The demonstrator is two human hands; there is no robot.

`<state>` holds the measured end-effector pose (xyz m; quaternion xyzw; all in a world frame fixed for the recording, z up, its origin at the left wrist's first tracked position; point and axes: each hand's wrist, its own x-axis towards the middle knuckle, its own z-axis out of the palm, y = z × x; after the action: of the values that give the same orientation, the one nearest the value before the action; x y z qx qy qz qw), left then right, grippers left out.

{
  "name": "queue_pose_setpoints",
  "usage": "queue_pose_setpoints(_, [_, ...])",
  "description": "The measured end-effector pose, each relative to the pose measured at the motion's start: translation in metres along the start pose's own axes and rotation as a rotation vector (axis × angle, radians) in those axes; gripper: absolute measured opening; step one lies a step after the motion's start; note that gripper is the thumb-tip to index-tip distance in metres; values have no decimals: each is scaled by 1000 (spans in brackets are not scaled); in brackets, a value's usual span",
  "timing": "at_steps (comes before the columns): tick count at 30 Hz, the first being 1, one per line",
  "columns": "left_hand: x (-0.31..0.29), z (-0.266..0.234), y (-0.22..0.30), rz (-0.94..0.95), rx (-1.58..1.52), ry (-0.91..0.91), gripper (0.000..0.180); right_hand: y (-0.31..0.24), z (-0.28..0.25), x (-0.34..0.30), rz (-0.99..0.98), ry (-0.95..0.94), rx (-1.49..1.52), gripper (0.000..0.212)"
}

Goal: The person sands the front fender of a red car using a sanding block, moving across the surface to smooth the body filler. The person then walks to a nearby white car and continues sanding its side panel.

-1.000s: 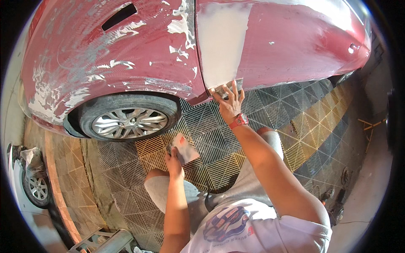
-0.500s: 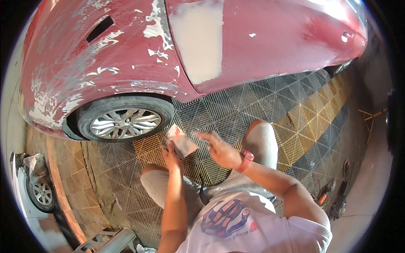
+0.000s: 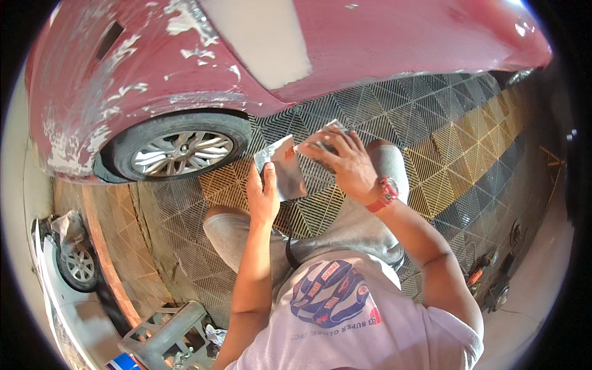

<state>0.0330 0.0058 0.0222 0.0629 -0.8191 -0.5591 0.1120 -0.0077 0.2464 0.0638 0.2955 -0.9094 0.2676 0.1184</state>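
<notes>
My left hand (image 3: 264, 196) is closed on the lower left edge of a thin, shiny rectangular putty plate (image 3: 290, 176), its thumb on the face. A small red-orange smear shows near the plate's upper right edge. Just to the right, my right hand (image 3: 353, 165) grips a thin flat putty spreader (image 3: 316, 137), fingers bent over its face; one corner points at the smear. Whether that corner touches the plate I cannot tell. Beyond both hands stands a red car (image 3: 370, 49) with scuffed, patchy paint and a large beige filler patch (image 3: 265, 43) on its side.
The car's wheel (image 3: 185, 148) is close ahead on the left. Ribbed floor tiles (image 3: 444, 142) lie under my bent legs. A grey crate-like stand (image 3: 169, 333) is at lower left, near a white car (image 3: 86, 308). Power tools (image 3: 496, 287) and cords lie at right.
Both hands have risen in the picture, and the plate is tilted more upright. My right hand, blurred before, now shows the spreader against its fingers. The car sits higher in view.
</notes>
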Motion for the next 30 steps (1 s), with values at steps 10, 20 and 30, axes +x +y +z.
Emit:
queue_pose_setpoints(10, [2,2,-19,-367,-537,403,48,-11,26,-56,-163,-238,161,80])
queue_pose_setpoints(20, [0,28,-18,-401,-639,89,56,49,52,-59,-56,-163,15,74])
queue_pose_setpoints(30, [20,20,31,-13,309,103,54,24,44,-66,-16,-173,283,67])
